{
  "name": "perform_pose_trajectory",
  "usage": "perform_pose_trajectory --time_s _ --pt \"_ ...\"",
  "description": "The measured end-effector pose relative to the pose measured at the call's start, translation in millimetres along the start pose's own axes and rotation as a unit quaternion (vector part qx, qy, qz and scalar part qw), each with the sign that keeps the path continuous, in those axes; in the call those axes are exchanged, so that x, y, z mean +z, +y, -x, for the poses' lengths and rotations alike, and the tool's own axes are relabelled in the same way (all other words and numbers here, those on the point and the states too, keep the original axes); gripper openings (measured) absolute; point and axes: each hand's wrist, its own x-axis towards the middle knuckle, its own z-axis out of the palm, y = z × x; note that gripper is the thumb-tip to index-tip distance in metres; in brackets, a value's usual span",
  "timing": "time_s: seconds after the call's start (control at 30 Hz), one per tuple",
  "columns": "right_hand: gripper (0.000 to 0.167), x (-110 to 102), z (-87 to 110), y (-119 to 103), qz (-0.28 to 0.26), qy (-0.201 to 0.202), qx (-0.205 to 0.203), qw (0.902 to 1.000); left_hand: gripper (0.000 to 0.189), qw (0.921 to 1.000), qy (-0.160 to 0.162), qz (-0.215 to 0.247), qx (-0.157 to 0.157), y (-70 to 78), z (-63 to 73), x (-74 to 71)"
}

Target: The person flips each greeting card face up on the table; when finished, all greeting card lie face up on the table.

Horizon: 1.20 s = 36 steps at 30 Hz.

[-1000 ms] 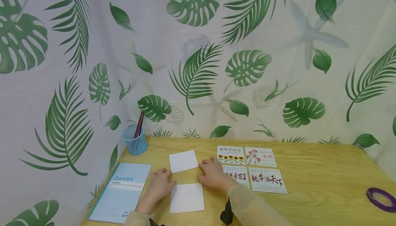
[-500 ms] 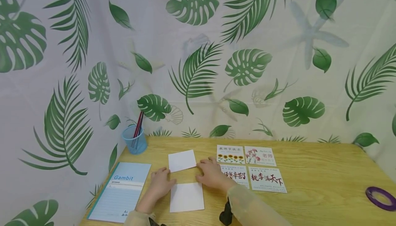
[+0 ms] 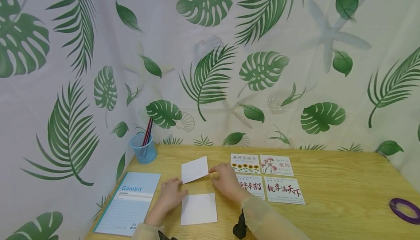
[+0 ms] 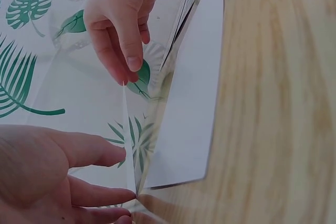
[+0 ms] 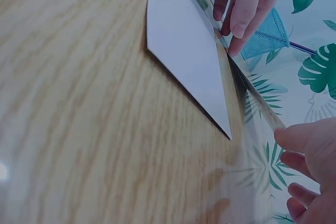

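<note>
Toward the back left of the table, a blank white card point(image 3: 195, 170) is tilted, its right corner raised. My right hand point(image 3: 228, 181) pinches that corner with thumb and fingertips. In the left wrist view this card point(image 4: 129, 140) appears almost edge-on. Fairly straight fingers of my left hand point(image 3: 170, 194) touch its lower left corner, which stays down at the table. Closer to me, a second blank white card point(image 3: 198, 209) lies flat between both forearms. Several printed greeting cards point(image 3: 283, 190) lie in two rows on the right, one partly covered by my right hand.
A notebook point(image 3: 128, 203) lies left of my left hand. At the back left corner stands a blue mesh pen cup point(image 3: 143, 152) with pencils. A purple tape roll point(image 3: 405, 211) rests at the far right. Leaf-patterned cloth point(image 3: 210, 130) hangs behind the table point(image 3: 334, 211).
The far card's right side has come up off the table with my right fingertips, which moved slightly up. My left hand has stayed almost in place at the other corner.
</note>
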Motion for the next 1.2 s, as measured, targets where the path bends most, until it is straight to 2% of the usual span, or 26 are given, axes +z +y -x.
perform_pose_trajectory --time_s 0.23,0.43,0.67,0.87,1.0,1.2 --pt "0.012 1 0.8 2 -0.005 0.008 0.015 0.9998 0.042 0.9998 -0.004 -0.001 0.020 3.3 4.0 -1.2" --pt "0.009 3 0.2 5 -0.019 0.004 0.031 0.9993 0.043 0.9998 -0.005 -0.001 0.019 5.5 5.6 -1.0" --pt "0.011 6 -0.2 8 -0.012 0.019 0.018 0.9996 0.043 0.9997 -0.010 -0.002 0.023 5.6 5.9 -0.1" --pt "0.011 6 0.9 9 -0.020 0.016 0.021 0.9995 0.042 0.9997 -0.011 0.000 0.020 5.3 6.9 -0.9" --pt "0.016 8 0.6 12 -0.007 0.029 0.004 0.9996 0.042 0.9995 -0.012 -0.008 0.029 4.9 6.9 -1.8" --pt "0.019 6 2.0 11 -0.005 0.055 -0.049 0.9973 0.043 0.9990 -0.012 -0.013 0.042 4.6 6.8 -0.3"
